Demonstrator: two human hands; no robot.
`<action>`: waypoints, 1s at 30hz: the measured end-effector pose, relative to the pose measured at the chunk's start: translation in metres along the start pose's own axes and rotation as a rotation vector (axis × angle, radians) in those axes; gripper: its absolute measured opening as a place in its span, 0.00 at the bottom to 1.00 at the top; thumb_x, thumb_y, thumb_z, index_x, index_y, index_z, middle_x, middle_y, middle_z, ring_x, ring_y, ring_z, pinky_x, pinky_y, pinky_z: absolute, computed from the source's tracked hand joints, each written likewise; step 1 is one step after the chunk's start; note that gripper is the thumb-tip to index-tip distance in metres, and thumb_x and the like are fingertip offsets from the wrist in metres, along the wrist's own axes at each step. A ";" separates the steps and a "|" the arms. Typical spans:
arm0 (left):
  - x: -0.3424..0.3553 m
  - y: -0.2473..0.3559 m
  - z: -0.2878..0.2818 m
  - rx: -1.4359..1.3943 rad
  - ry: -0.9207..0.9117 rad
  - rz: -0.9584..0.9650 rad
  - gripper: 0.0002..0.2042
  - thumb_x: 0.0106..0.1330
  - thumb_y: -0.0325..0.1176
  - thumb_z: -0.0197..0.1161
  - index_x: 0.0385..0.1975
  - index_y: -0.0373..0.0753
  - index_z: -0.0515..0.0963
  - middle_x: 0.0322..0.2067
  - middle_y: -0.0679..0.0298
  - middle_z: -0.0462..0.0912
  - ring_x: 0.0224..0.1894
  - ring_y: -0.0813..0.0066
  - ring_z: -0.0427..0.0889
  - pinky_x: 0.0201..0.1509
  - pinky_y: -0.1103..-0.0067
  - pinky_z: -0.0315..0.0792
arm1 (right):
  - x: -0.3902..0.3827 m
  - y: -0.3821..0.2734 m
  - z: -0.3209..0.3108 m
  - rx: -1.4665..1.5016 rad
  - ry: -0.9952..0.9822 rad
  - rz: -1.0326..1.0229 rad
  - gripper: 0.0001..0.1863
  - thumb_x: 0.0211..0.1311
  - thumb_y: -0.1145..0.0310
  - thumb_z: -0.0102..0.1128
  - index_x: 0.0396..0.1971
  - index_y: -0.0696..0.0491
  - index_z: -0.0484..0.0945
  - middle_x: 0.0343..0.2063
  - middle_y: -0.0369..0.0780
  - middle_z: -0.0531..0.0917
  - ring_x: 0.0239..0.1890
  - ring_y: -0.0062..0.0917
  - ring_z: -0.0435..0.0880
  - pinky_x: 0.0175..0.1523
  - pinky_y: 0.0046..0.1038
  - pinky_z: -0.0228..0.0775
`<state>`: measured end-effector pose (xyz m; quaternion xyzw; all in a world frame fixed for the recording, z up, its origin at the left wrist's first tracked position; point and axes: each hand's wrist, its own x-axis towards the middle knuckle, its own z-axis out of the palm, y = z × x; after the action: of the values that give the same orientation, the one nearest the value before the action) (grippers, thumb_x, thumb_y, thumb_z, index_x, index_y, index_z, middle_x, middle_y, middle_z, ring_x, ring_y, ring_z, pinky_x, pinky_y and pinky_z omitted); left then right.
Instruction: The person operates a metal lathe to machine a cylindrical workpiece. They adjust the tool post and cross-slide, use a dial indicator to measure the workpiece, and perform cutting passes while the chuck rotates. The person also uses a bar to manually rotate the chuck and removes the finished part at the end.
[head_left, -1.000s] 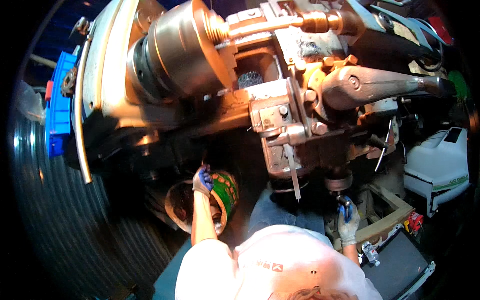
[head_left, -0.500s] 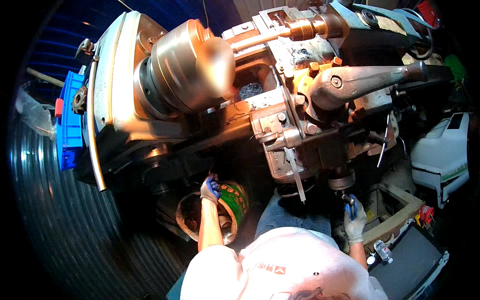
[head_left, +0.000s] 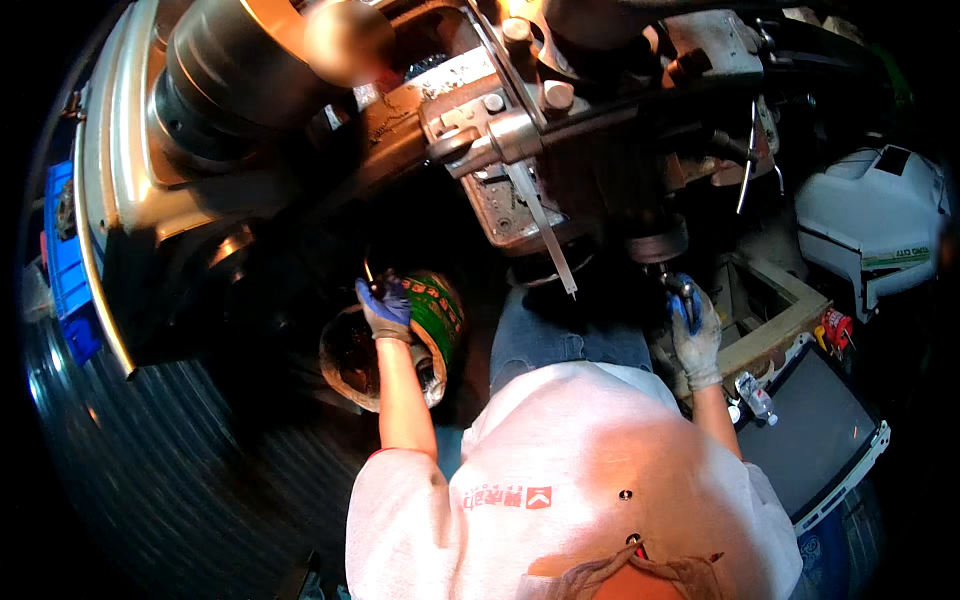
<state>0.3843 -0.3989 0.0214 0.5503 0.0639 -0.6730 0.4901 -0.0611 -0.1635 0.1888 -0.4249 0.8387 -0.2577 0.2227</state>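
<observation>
Both my hands wear pale work gloves with blue palms and fingers. My left hand (head_left: 386, 308) is closed round the lower end of a thin shiny rod (head_left: 368, 270), like a machine lever, in front of a lathe bed. Just behind and below it stands a round tub with a green side (head_left: 436, 312). My right hand (head_left: 696, 332) is wrapped round a dark crank handle (head_left: 682, 288), close under a round metal handwheel hub (head_left: 657, 242). The handle's far end is partly hidden by my fingers. At upper left is the lathe chuck (head_left: 225, 75), its bright front end blurred.
The carriage (head_left: 510, 205) juts toward me, with a pale flat bar (head_left: 545, 235) hanging from it. A wooden frame (head_left: 770, 335), a white machine cover (head_left: 875, 225), a small clear bottle (head_left: 757, 398) and a dark panel (head_left: 815, 440) lie right. A blue crate (head_left: 68, 265) sits left.
My view has tipped downward, so the lathe sits higher and further left in the picture. Both hands keep their grips, on the rod and the crank handle.
</observation>
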 end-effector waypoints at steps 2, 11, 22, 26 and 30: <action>-0.011 -0.039 -0.039 -0.134 0.024 -0.153 0.15 0.63 0.47 0.59 0.27 0.41 0.76 0.30 0.58 0.81 0.32 0.63 0.81 0.43 0.68 0.80 | -0.003 0.002 -0.001 0.003 -0.017 0.001 0.22 0.60 0.62 0.58 0.52 0.57 0.72 0.46 0.51 0.79 0.47 0.47 0.78 0.53 0.40 0.70; -0.055 -0.289 0.035 1.472 -0.879 -0.060 0.18 0.72 0.37 0.51 0.58 0.39 0.69 0.53 0.61 0.74 0.53 0.72 0.73 0.57 0.78 0.69 | -0.004 -0.001 0.001 -0.026 0.003 -0.030 0.24 0.62 0.57 0.56 0.53 0.56 0.72 0.48 0.49 0.78 0.50 0.46 0.77 0.55 0.40 0.68; -0.042 -0.319 0.046 1.042 -0.525 -0.404 0.17 0.71 0.37 0.51 0.57 0.38 0.70 0.53 0.61 0.75 0.54 0.71 0.73 0.59 0.78 0.68 | -0.006 0.010 0.004 0.106 -0.025 0.056 0.21 0.60 0.65 0.57 0.51 0.59 0.73 0.45 0.51 0.79 0.47 0.47 0.79 0.53 0.40 0.69; -0.039 -0.339 0.056 0.631 -0.422 -0.571 0.17 0.71 0.37 0.51 0.57 0.38 0.70 0.53 0.61 0.75 0.54 0.70 0.73 0.59 0.78 0.68 | -0.005 0.005 0.004 0.071 0.011 -0.022 0.21 0.59 0.64 0.58 0.50 0.59 0.73 0.44 0.52 0.80 0.45 0.48 0.79 0.50 0.41 0.71; -0.055 -0.355 0.043 0.436 -0.538 -0.587 0.17 0.71 0.37 0.51 0.56 0.37 0.71 0.53 0.61 0.75 0.54 0.69 0.73 0.60 0.78 0.67 | 0.001 0.001 0.003 0.106 -0.075 0.037 0.20 0.60 0.64 0.57 0.49 0.58 0.73 0.41 0.51 0.80 0.43 0.49 0.80 0.48 0.40 0.72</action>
<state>0.0908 -0.2119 -0.0790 0.4049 -0.0556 -0.9002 0.1506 -0.0600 -0.1648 0.1857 -0.4061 0.8227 -0.2815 0.2809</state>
